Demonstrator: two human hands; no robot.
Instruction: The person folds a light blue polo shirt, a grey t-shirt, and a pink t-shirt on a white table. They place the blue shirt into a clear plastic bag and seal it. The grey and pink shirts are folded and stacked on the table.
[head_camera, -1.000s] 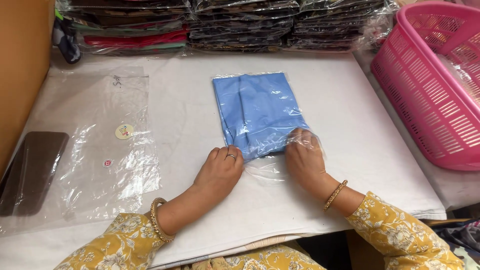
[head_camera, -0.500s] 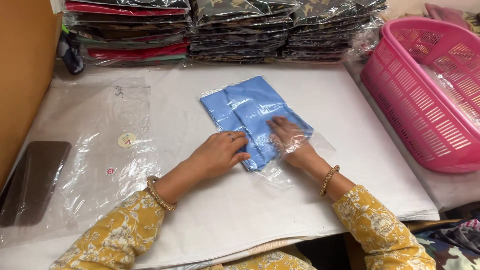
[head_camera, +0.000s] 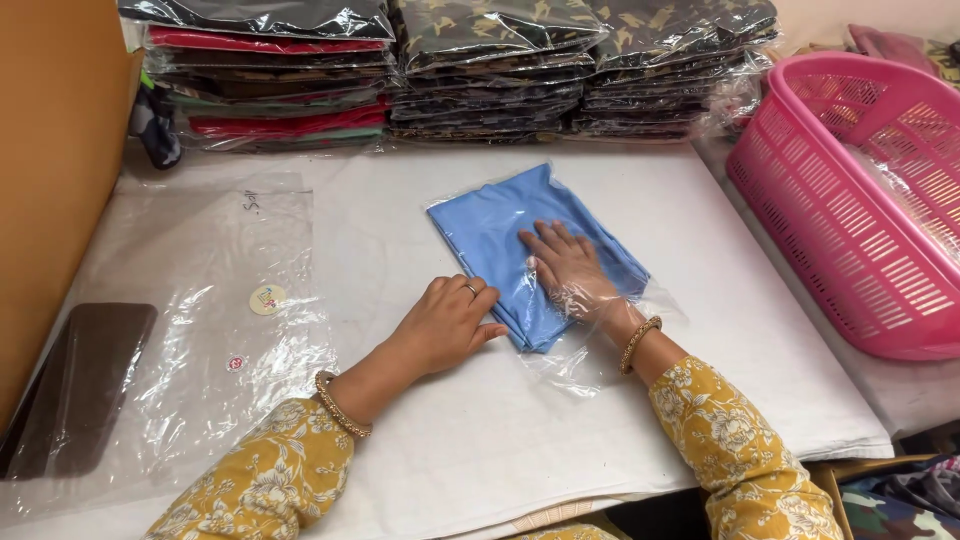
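Observation:
A folded blue cloth (head_camera: 500, 225) lies on the white table (head_camera: 420, 450) inside a clear plastic bag (head_camera: 585, 355), turned at an angle. My right hand (head_camera: 568, 268) is inside the bag's open end, lying flat on the cloth with fingers spread. My left hand (head_camera: 448, 320) rests on the table at the cloth's near left corner, fingers curled and touching the bag's edge. Both wrists wear gold bangles, and the sleeves are yellow with a floral print.
Several empty clear bags (head_camera: 215, 330) with small stickers lie at the left, beside a dark flat object (head_camera: 85, 385). Stacks of bagged folded clothes (head_camera: 450, 70) line the back. A pink plastic basket (head_camera: 850, 230) stands at the right. An orange panel (head_camera: 50, 150) borders the left.
The blue cloth has slid farther into the bag and turned. My right hand has gone from the bag's mouth to deeper inside, flat on the cloth. My left hand shifted slightly right.

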